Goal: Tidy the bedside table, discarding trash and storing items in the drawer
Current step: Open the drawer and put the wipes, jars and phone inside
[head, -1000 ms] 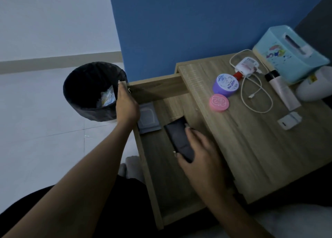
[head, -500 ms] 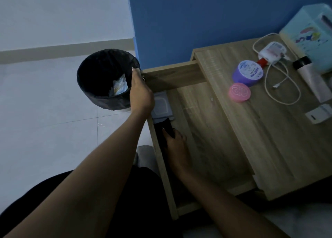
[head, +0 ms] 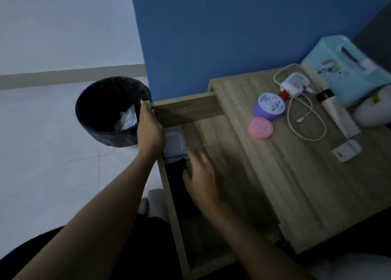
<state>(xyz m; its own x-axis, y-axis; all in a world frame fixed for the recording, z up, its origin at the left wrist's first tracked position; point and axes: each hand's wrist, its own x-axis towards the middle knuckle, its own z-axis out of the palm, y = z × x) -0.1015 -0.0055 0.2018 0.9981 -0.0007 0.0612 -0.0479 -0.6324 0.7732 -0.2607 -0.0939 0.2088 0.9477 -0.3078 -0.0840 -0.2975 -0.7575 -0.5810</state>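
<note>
From your head camera, you are looking down on a light wooden bedside table [head: 296, 174] set against a blue wall [head: 232, 25], with its wooden drawer [head: 222, 163] pulled out toward the left. Your left hand [head: 149, 129] grips the drawer's far left corner, fingers curled over the front panel. Your right hand [head: 201, 176] is inside the drawer, fingers spread and loose, lying on or just above a dark flat pouch [head: 175, 178] along the drawer's left wall; motion blur means you cannot tell whether it is touching it. Just beyond the pouch, partly under your left hand, lies a grey flat packet [head: 175, 142].

On the tabletop stand a purple round jar with a white lid [head: 269, 105] and, just beside it, a pink round container [head: 260, 127]. A white charger block [head: 294, 84] with a coiled white cable [head: 306, 119] sits behind them, touching a small red item [head: 283, 94]. A white tube with a black cap [head: 336, 112] lies near a small white rectangular adapter [head: 347, 150]. A pale teal tissue box [head: 347, 68] stands at the back corner, with a white rounded object [head: 372, 112] beside it.

On the pale tiled floor [head: 42, 152], a black round trash bin [head: 110, 112] stands just left of the drawer, with crumpled wrappers [head: 128, 119] inside.
</note>
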